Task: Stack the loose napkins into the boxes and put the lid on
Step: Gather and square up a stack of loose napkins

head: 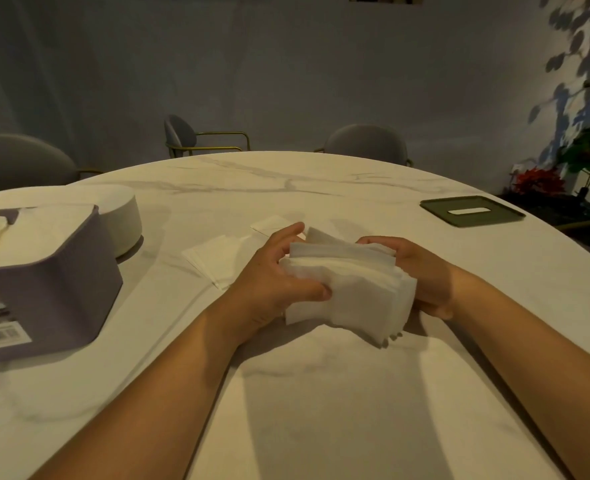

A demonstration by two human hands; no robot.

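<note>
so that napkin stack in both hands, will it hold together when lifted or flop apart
Probably floppy: the napkin stack bends between the left hand and right hand. Sheets may slip out, since the lower right edges fan out unevenly. Likely light, being thin paper.

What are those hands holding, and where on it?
A stack of napkins: the left hand grips its left end, the right hand its right end.

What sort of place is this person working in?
Most likely a dining room, in a restaurant or a home: a big round marble-look table, padded chairs with gold-coloured arms set around it, and a stack of napkins.
</note>
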